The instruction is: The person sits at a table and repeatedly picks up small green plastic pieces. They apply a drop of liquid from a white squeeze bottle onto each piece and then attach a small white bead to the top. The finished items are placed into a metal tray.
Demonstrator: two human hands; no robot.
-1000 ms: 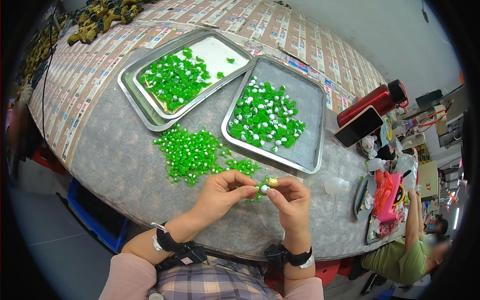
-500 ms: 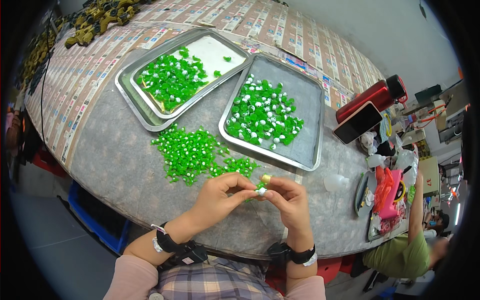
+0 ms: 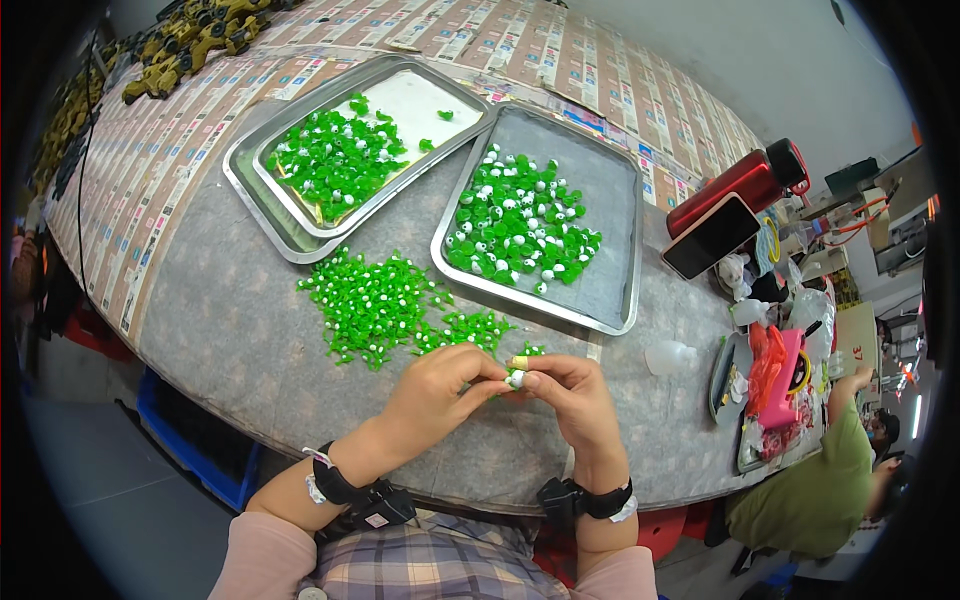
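Numerals (image 3: 857, 352) on panel (image 3: 853, 325) beyond right hand (image 3: 578, 397)

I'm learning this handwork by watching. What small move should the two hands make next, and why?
Probably a light press with the bare right hand on the small, rounded white-and-green piece, while the bare left hand steadies it. Both hands pinch it from opposite sides, and their grip hides whether its white and green parts are fully joined.
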